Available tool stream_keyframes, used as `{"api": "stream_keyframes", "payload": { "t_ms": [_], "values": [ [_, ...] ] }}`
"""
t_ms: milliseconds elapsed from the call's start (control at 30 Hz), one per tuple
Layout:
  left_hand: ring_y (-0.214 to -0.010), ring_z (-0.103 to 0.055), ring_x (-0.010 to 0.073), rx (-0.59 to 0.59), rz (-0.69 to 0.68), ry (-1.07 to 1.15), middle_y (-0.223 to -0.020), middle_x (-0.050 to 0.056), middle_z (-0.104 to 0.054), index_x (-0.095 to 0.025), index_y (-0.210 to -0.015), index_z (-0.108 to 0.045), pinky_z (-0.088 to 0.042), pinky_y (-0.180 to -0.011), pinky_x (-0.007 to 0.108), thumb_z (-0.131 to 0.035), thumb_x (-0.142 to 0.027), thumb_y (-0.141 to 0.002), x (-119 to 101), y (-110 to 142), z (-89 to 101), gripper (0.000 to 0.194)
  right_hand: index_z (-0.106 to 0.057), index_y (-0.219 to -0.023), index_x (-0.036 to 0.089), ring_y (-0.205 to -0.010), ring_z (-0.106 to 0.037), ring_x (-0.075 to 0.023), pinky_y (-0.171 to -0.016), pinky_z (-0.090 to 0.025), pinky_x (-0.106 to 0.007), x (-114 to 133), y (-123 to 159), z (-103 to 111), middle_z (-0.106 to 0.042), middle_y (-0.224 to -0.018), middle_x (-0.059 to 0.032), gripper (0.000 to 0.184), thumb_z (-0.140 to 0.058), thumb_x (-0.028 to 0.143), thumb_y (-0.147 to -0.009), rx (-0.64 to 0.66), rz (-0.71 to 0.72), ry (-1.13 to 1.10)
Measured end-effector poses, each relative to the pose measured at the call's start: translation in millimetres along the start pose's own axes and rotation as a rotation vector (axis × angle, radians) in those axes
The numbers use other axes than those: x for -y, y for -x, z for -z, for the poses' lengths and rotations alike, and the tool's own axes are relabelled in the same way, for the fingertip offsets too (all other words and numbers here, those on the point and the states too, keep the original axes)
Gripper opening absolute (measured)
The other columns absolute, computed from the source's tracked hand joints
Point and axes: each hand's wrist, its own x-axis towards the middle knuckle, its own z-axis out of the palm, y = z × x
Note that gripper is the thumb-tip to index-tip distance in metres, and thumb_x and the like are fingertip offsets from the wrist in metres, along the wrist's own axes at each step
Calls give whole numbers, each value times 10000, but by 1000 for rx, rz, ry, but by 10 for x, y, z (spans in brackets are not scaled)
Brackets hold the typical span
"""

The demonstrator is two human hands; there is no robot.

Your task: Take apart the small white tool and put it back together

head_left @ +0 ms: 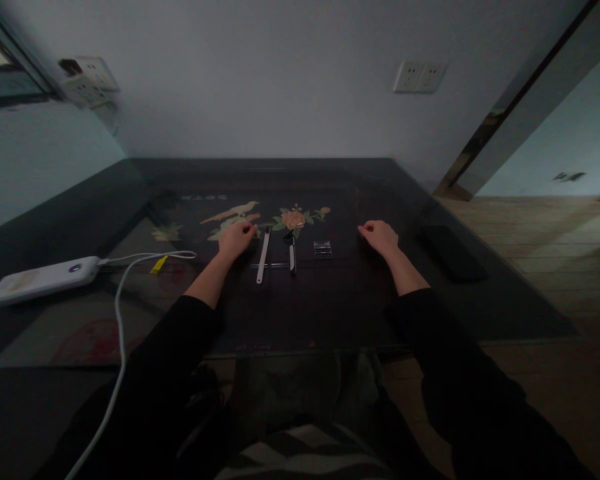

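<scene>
My left hand (pixel 237 239) rests on the dark table, loosely curled into a fist with nothing visible in it. Just right of it lies a slim white stick with a dark head, like a toothbrush (pixel 263 259). A black-and-white razor (pixel 293 256) lies to the right of that, its head toward the wall. Further right is a small clear plastic case (pixel 323 249). My right hand (pixel 380 236) is also on the table, fingers closed with nothing seen in them, some way right of the case. Neither hand touches these things.
A white power bank (pixel 45 280) lies at the left, its white cable (pixel 120 313) crossing my left sleeve. A yellow tag (pixel 159 265) is near the cable. A black flat object (pixel 453 253) lies at the right. The table (pixel 310 313) meets a wall with sockets (pixel 420 77).
</scene>
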Motion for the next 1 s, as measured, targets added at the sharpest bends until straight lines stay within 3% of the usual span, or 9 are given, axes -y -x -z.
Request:
{"api": "stream_keyframes", "payload": {
  "t_ms": [533, 1000],
  "values": [
    [-892, -639, 252, 2, -2, 20, -923, 91, -718, -215, -882, -725, -427, -701, 302, -416, -471, -918, 4, 4, -5, 403, -715, -827, 237, -902, -669, -276, -727, -465, -361, -23, -16, -26, -737, -935, -74, 292, -525, 451, -883, -2, 1, -6],
    [-868, -633, 242, -5, -11, 11, -918, 81, -726, -212, -868, -712, -378, -639, 287, -411, -471, -913, 32, -15, -28, 399, -707, -807, 240, -883, -663, -262, -727, -468, -354, 1, 11, 0, -727, -908, -71, 293, -525, 457, -884, -5, -7, 0]
  ]
}}
